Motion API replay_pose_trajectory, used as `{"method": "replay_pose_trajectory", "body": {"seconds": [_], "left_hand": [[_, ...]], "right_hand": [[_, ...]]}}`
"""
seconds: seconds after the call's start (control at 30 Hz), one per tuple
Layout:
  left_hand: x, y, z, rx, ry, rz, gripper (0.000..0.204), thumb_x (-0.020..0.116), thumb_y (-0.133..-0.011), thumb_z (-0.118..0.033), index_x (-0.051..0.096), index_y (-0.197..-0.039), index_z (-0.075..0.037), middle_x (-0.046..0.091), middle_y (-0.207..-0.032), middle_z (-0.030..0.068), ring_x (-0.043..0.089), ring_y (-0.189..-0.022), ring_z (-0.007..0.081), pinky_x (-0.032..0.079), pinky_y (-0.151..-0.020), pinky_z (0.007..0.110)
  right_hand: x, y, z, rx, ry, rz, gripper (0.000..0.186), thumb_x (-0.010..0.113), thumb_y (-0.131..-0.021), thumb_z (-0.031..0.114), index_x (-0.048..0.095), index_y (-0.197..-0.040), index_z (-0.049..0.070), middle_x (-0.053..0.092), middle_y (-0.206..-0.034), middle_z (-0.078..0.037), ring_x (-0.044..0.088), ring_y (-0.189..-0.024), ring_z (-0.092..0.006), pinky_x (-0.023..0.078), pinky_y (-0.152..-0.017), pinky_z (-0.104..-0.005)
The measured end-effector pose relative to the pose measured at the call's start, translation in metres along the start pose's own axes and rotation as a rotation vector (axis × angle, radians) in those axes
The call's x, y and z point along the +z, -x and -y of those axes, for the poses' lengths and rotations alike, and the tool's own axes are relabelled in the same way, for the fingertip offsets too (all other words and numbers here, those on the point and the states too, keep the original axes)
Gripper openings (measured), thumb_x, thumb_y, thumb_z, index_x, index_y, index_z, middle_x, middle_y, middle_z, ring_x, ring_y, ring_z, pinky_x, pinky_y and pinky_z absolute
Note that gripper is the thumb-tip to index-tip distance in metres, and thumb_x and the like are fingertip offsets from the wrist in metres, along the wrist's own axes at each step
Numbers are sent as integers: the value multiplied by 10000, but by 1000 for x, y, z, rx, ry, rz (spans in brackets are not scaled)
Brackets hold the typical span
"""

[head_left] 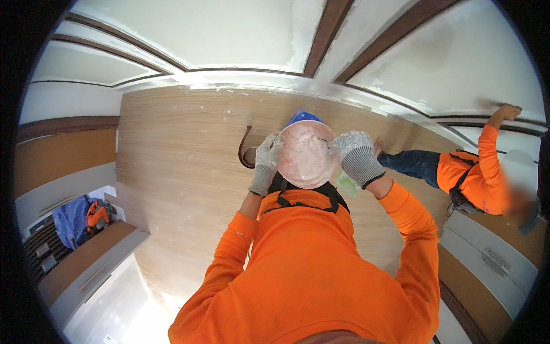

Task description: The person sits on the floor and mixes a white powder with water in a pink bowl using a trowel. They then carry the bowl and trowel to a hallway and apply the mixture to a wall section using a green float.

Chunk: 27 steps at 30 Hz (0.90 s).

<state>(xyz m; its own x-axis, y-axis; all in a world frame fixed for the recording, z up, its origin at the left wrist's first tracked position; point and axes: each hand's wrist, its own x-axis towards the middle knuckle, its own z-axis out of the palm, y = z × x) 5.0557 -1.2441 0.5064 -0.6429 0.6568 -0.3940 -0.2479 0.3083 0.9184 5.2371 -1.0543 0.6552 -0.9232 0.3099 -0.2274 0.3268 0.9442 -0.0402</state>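
Note:
In front of my waist is a round tub (pixel 293 179) with pale pinkish-white paste (pixel 303 150) smeared over its inside. My left hand (pixel 267 156), in a grey knit glove, is closed on the tub's left rim. At the right rim my right hand (pixel 355 150), gloved the same way, has its fingers curled over the paste. A small greyish tool end (pixel 328 147) shows by its fingertips, but its kind is too unclear to name.
Beyond the tub is a blue object (pixel 302 118); left lies a coiled brown strip (pixel 248 153) on the wood-look floor (pixel 177 149). A pale green item (pixel 347 184) is below my right hand. At right a co-worker (pixel 472 178) reaches to the panelled wall (pixel 452 63). Cabinets (pixel 91 264) stand left.

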Motion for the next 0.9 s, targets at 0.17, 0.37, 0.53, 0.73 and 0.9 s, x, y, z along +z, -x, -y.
{"method": "replay_pose_trajectory", "body": {"seconds": [0.17,0.37,0.53,0.73,0.9], "left_hand": [[-27,-44,-19,26,-11,4,372,625,-1019,-229,652,-1265,49,722,-1202,159,660,-1089,205,514,-968,340],[-77,-94,-16,94,-28,24,362,615,-1021,-221,652,-1262,47,718,-1193,169,662,-1072,208,522,-957,347],[-112,-112,-31,110,9,44,363,608,-1024,-227,651,-1255,50,718,-1170,168,662,-1073,221,519,-957,347],[-140,-125,-28,44,-49,46,364,617,-1019,-214,642,-1274,44,711,-1191,122,641,-1074,188,510,-960,331],[-151,-115,-22,38,53,5,342,609,-1027,-184,637,-1286,37,701,-1187,100,624,-1067,159,508,-957,323]], "right_hand": [[-20,-52,13,13,27,20,139,658,-857,179,780,-870,112,741,-815,-132,725,-793,-330,556,-693,-465],[-26,-114,21,-13,3,20,134,655,-854,184,762,-902,119,723,-826,-130,706,-818,-329,539,-746,-461],[-33,-149,35,-51,-22,-82,114,646,-854,185,741,-854,122,710,-813,-127,698,-811,-321,528,-739,-461],[-25,-164,51,-72,-40,-130,123,646,-835,188,730,-866,105,707,-806,-124,692,-799,-323,522,-734,-461],[-13,-173,60,-111,-54,-96,135,644,-835,180,738,-892,102,714,-819,-140,688,-794,-329,524,-730,-461]]}}
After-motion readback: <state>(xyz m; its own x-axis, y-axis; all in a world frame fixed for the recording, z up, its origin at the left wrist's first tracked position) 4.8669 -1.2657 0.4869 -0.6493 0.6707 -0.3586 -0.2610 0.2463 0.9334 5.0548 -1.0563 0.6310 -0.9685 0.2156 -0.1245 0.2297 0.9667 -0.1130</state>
